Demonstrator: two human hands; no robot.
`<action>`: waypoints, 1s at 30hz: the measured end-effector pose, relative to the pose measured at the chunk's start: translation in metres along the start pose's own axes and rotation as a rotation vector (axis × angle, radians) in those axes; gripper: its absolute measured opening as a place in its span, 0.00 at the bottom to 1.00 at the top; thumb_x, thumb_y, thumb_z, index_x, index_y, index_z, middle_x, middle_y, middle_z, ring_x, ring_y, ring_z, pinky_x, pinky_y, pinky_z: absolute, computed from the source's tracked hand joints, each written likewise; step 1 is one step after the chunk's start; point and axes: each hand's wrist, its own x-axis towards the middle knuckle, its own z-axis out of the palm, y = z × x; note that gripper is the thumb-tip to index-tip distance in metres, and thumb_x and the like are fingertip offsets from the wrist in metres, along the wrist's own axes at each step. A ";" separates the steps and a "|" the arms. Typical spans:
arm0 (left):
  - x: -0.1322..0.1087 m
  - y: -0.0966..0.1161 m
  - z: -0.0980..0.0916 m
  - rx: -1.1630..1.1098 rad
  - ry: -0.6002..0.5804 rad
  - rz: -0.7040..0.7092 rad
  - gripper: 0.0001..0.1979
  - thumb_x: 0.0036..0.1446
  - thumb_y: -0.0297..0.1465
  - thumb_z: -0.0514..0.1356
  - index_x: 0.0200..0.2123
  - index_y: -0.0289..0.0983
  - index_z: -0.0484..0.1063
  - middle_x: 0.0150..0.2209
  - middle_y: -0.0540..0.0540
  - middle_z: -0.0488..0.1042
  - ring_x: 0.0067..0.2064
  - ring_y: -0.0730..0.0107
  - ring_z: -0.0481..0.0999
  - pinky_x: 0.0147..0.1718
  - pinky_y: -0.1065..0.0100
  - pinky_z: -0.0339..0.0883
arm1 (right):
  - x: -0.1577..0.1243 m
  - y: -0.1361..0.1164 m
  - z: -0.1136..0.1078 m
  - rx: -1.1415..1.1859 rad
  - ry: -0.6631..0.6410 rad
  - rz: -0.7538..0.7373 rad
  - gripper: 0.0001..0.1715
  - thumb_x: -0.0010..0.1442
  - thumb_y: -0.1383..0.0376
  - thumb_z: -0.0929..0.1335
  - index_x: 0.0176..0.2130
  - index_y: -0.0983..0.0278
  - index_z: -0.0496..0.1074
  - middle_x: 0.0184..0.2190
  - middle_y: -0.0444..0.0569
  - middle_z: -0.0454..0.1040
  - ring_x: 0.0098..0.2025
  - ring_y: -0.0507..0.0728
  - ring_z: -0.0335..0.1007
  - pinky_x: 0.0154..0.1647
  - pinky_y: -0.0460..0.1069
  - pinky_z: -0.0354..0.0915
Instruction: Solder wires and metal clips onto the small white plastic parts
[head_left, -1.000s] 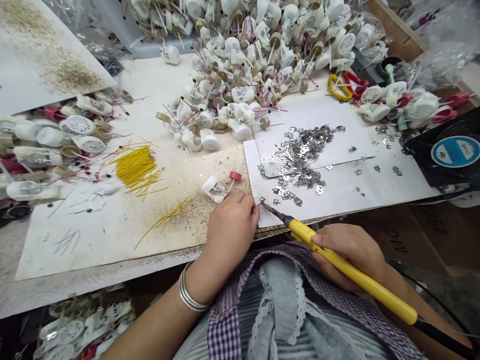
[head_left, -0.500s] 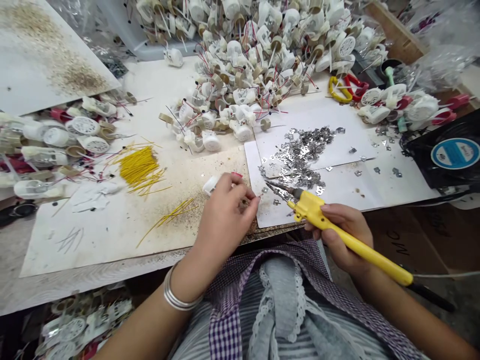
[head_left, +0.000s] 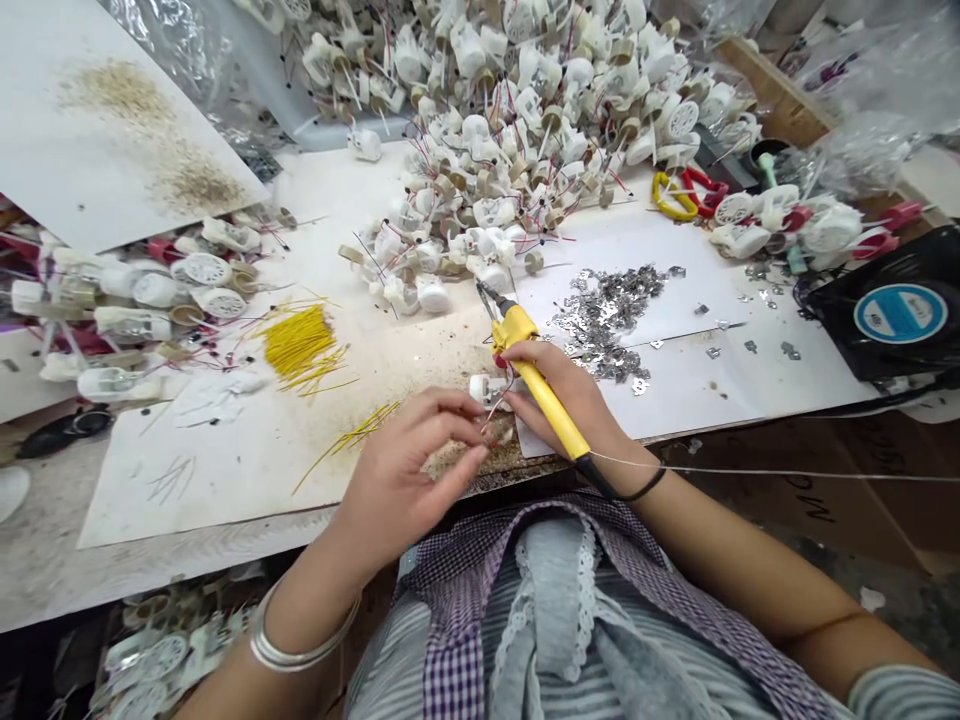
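My right hand is wrapped round a yellow soldering gun, whose dark tip points up and left over the board. Under the gun's front end lies a small white plastic part with thin red and dark wires. Some right-hand fingers are close to this part; whether they touch it I cannot tell. My left hand is just left of the part, palm down, with thumb and fingers apart. Its fingertips are near the loose wire ends, and I see nothing gripped in them.
White wired parts form a large heap at the back. Yellow wires lie left, small metal plates right of centre. Yellow-handled and red-handled tools lie back right, near a black solder reel. A thin solder strand runs right from the gun.
My right hand has brought the soldering gun left, from the metal plates to above the white part. My left hand has drawn back leftward off the part, and its fingers have spread.
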 end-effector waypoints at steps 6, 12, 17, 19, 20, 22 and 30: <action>-0.035 -0.018 0.009 0.348 -0.127 0.056 0.04 0.62 0.27 0.57 0.39 0.39 0.72 0.46 0.45 0.75 0.45 0.66 0.73 0.44 0.62 0.64 | -0.002 -0.004 0.005 0.055 -0.091 -0.063 0.23 0.61 0.73 0.66 0.53 0.55 0.63 0.48 0.47 0.72 0.50 0.57 0.70 0.52 0.53 0.67; -0.028 -0.021 0.022 0.481 -0.095 0.076 0.05 0.64 0.27 0.55 0.36 0.37 0.70 0.35 0.48 0.76 0.38 0.67 0.72 0.41 0.61 0.60 | -0.001 -0.016 -0.011 -0.127 -0.079 -0.207 0.18 0.66 0.72 0.63 0.52 0.55 0.67 0.42 0.49 0.71 0.45 0.59 0.66 0.48 0.55 0.67; -0.030 -0.022 0.018 0.651 -0.150 0.059 0.09 0.64 0.27 0.53 0.31 0.37 0.69 0.33 0.45 0.74 0.37 0.63 0.69 0.41 0.60 0.60 | -0.015 -0.016 -0.010 -0.053 -0.180 -0.229 0.18 0.66 0.71 0.63 0.53 0.55 0.66 0.43 0.49 0.71 0.45 0.57 0.68 0.47 0.54 0.69; -0.037 -0.023 0.013 0.685 -0.187 0.057 0.10 0.65 0.27 0.52 0.31 0.36 0.70 0.32 0.45 0.73 0.36 0.62 0.69 0.41 0.59 0.60 | -0.024 -0.016 -0.006 0.047 -0.221 -0.202 0.21 0.64 0.72 0.65 0.54 0.53 0.65 0.43 0.47 0.70 0.43 0.55 0.70 0.44 0.50 0.70; -0.041 -0.023 0.011 0.692 -0.201 0.058 0.10 0.65 0.27 0.52 0.32 0.36 0.70 0.32 0.45 0.74 0.36 0.62 0.70 0.41 0.59 0.60 | -0.028 -0.016 -0.004 0.085 -0.224 -0.187 0.22 0.63 0.72 0.65 0.54 0.52 0.64 0.42 0.46 0.71 0.41 0.53 0.71 0.41 0.49 0.71; -0.047 -0.022 0.006 0.675 -0.206 0.040 0.08 0.64 0.27 0.53 0.35 0.36 0.72 0.34 0.46 0.75 0.36 0.62 0.71 0.41 0.58 0.59 | -0.034 -0.017 -0.003 0.123 -0.178 -0.154 0.22 0.62 0.72 0.67 0.52 0.52 0.64 0.41 0.44 0.71 0.38 0.52 0.72 0.37 0.47 0.71; -0.027 -0.017 0.003 0.558 -0.031 -0.351 0.10 0.64 0.34 0.54 0.35 0.38 0.72 0.34 0.46 0.75 0.38 0.60 0.74 0.38 0.59 0.58 | -0.034 -0.020 -0.020 0.094 0.088 -0.035 0.19 0.59 0.72 0.68 0.48 0.56 0.63 0.40 0.47 0.74 0.43 0.57 0.76 0.43 0.53 0.73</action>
